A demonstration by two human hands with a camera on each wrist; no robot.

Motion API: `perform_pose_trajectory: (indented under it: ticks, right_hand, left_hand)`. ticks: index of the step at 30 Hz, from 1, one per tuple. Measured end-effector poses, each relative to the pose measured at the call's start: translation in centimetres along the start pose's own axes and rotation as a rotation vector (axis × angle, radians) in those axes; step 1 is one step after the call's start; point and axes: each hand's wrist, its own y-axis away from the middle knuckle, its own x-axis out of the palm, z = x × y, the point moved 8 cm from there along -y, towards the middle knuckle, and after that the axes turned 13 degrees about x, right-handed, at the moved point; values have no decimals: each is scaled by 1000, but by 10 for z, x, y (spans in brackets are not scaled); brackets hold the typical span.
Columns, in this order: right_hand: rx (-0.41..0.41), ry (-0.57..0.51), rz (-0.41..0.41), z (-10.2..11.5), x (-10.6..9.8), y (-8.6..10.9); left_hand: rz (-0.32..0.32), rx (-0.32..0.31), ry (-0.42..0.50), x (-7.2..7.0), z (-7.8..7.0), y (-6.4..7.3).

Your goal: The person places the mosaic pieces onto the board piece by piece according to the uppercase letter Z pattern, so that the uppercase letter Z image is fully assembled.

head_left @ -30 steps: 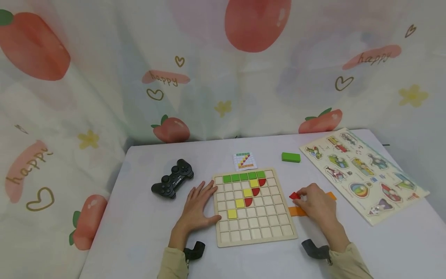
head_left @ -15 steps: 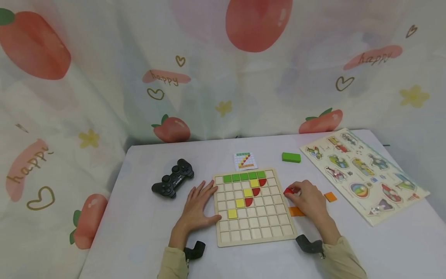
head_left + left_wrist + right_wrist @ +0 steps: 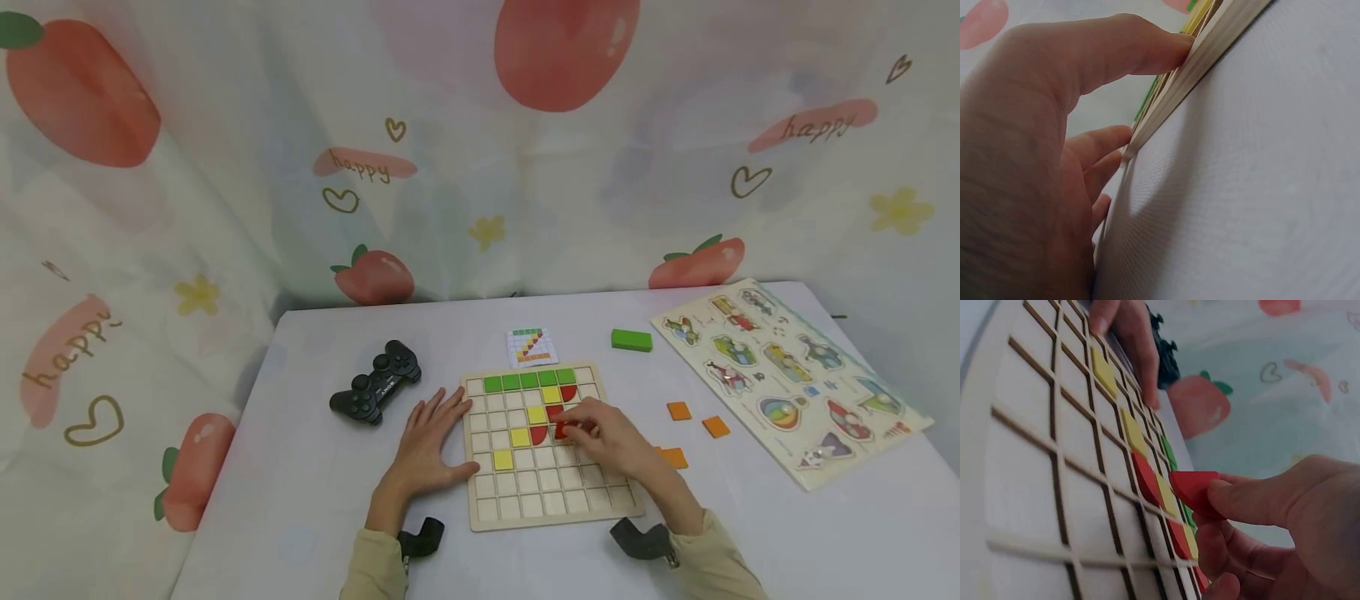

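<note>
A wooden grid board (image 3: 530,506) lies on the white table. Its top row holds green squares (image 3: 528,381); yellow squares (image 3: 502,460) step diagonally below them, with red quarter-circle pieces (image 3: 537,435) to their right. My left hand (image 3: 427,446) rests at the board's left edge, fingers spread, the thumb (image 3: 1166,53) touching the rim in the left wrist view. Over the board, my right hand (image 3: 611,437) pinches another red quarter-circle piece (image 3: 1196,489) between thumb and fingers. In the right wrist view this piece is held clear of the grid, near the placed red and yellow ones.
Orange squares (image 3: 678,411) lie right of the board, some partly behind my right forearm. A small pattern card (image 3: 532,347) and a green block (image 3: 632,340) sit beyond the board. A black game controller (image 3: 377,383) is at left, a picture puzzle board (image 3: 761,408) at right.
My right hand has carried the red quarter-circle piece leftward from beside the orange squares to over the board, uncovering more orange squares. The left hand stays at the board's edge.
</note>
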Motion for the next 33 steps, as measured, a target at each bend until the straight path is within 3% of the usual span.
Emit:
perform_pose_trajectory:
  ticks: [3, 6, 14, 22, 27, 33]
  right_hand:
    - [-65, 1, 94, 17, 26, 1]
    - [-39, 27, 107, 23, 41, 0]
    - [-3, 151, -38, 30, 48, -2]
    - [-1, 161, -142, 31, 46, -3]
    - [51, 147, -229, 16, 24, -2]
    - [216, 213, -363, -33, -43, 6]
  left_hand:
    - [16, -9, -2, 1, 1, 0]
    - [18, -7, 2, 2, 1, -2]
    - [12, 9, -2, 2, 0, -3]
    - [4, 9, -11, 1, 1, -4]
    - [1, 4, -6, 2, 2, -2]
    - [-17, 11, -1, 2, 2, -1]
